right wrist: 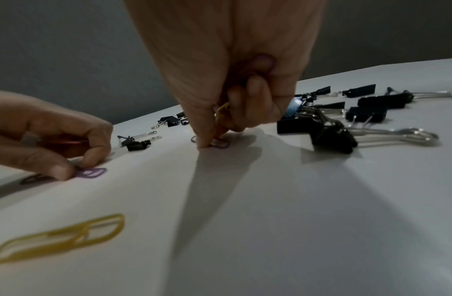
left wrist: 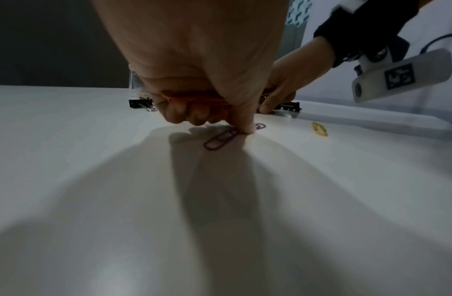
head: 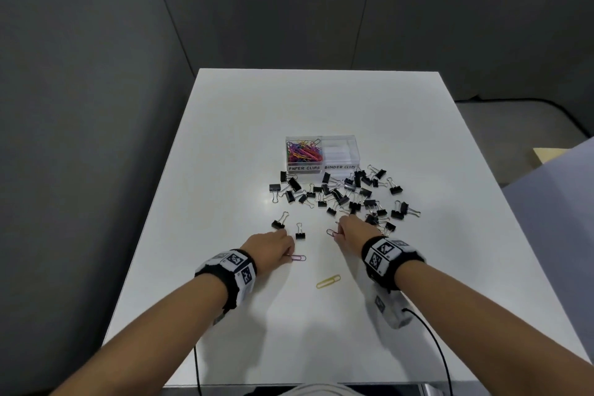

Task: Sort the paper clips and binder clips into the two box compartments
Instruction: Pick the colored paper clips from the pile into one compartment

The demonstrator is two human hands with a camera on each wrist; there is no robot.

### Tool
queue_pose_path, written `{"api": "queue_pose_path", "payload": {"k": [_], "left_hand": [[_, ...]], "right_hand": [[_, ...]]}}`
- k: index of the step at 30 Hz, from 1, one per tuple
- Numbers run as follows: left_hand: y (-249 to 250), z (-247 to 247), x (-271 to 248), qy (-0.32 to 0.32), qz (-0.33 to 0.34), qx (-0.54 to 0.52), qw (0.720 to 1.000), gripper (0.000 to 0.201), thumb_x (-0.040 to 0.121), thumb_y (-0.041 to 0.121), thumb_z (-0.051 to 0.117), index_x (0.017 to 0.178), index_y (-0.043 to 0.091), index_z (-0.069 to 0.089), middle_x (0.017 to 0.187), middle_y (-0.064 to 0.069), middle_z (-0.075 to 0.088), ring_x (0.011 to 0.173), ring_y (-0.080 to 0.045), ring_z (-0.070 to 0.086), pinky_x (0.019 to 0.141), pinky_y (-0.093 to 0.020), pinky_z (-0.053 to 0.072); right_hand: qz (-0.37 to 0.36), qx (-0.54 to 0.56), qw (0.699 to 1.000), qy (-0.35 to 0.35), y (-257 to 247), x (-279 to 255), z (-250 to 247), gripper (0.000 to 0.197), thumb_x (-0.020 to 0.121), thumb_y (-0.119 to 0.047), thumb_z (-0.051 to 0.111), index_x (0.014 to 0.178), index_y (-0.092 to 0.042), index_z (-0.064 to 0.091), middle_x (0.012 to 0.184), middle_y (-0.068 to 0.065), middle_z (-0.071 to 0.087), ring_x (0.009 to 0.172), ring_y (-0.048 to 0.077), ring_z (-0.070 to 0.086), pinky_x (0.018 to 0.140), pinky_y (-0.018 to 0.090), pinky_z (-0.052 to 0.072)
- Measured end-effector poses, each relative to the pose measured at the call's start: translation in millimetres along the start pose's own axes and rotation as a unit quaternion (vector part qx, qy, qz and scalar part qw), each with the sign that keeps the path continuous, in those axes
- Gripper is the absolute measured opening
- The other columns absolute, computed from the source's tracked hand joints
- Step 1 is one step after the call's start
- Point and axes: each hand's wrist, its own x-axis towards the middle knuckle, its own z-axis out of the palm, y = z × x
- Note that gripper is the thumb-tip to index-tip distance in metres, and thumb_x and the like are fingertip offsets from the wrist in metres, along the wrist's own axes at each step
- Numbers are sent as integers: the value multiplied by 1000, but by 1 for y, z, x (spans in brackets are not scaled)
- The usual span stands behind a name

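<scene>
A clear two-compartment box stands mid-table; its left side, labelled paper clips, holds several coloured clips, and the binder-clip side looks empty. Black binder clips lie scattered in front of it. My left hand keeps orange-red paper clips in its curled fingers and pinches a pink-purple paper clip on the table. My right hand holds several paper clips in its curled fingers while its fingertip presses on a purple paper clip.
A yellow paper clip lies loose between the hands, nearer me. Two binder clips sit apart just beyond the left hand. A pile of binder clips lies right beside the right hand. Cables trail off the near table edge.
</scene>
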Motion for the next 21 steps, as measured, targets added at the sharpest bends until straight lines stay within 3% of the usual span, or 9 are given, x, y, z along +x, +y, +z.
{"api": "queue_pose_path", "payload": {"k": [3,6,8,11,14,16,18,21], "left_hand": [[0,2,1,11,1,-23,1000,26,97,29,45,114,11,54,121,-7,50,106,-25,55,81,-34,44],[-5,1,1,32,-5,-60,998,25,97,30,44,108,10,54,116,-8,56,101,-25,55,81,-33,43],[-8,-3,0,47,-21,-78,996,24,98,31,44,105,10,53,110,-8,60,94,-25,55,79,-32,42],[-12,-12,-1,49,-39,-86,994,27,98,31,43,114,11,52,114,-6,61,103,-27,58,85,-32,43],[-15,-17,-2,33,-41,-96,994,29,99,22,38,122,12,52,124,-9,56,110,-29,57,94,-35,43],[-14,-19,-3,21,-41,-95,994,24,98,17,37,111,11,56,118,-11,56,106,-32,57,93,-36,44],[-13,-19,-3,11,-50,-103,993,16,95,11,37,88,14,50,105,-10,56,99,-32,57,87,-35,42],[-12,-19,0,-5,-70,-142,987,28,99,18,35,72,16,41,91,-9,59,94,-30,59,82,-32,42]], "right_hand": [[-16,-19,1000,-13,0,-4,1,25,97,-20,41,111,-1,49,115,14,50,80,23,50,69,32,40],[-69,-35,997,6,-1,-16,6,23,98,-22,36,111,-4,44,83,6,51,68,21,49,64,33,44],[-106,-42,993,5,-1,-27,9,25,99,-20,34,119,-6,39,71,2,50,57,19,44,55,29,39],[-136,-67,988,-24,-3,-39,11,34,100,-21,31,133,-15,31,82,9,60,65,22,50,61,29,40],[-149,-62,986,-54,-5,-50,15,29,100,-21,32,127,-16,40,114,10,62,80,24,53,70,27,36],[-160,-75,983,-57,-7,-56,17,28,98,-28,38,121,-15,44,117,8,61,88,26,57,73,27,36],[-168,-111,977,-70,-8,-58,22,33,94,-36,47,119,-15,45,115,6,61,96,28,60,78,30,41],[-172,-125,974,-78,-10,-55,28,32,93,-34,50,115,-11,47,113,8,62,97,28,60,83,35,46]]}}
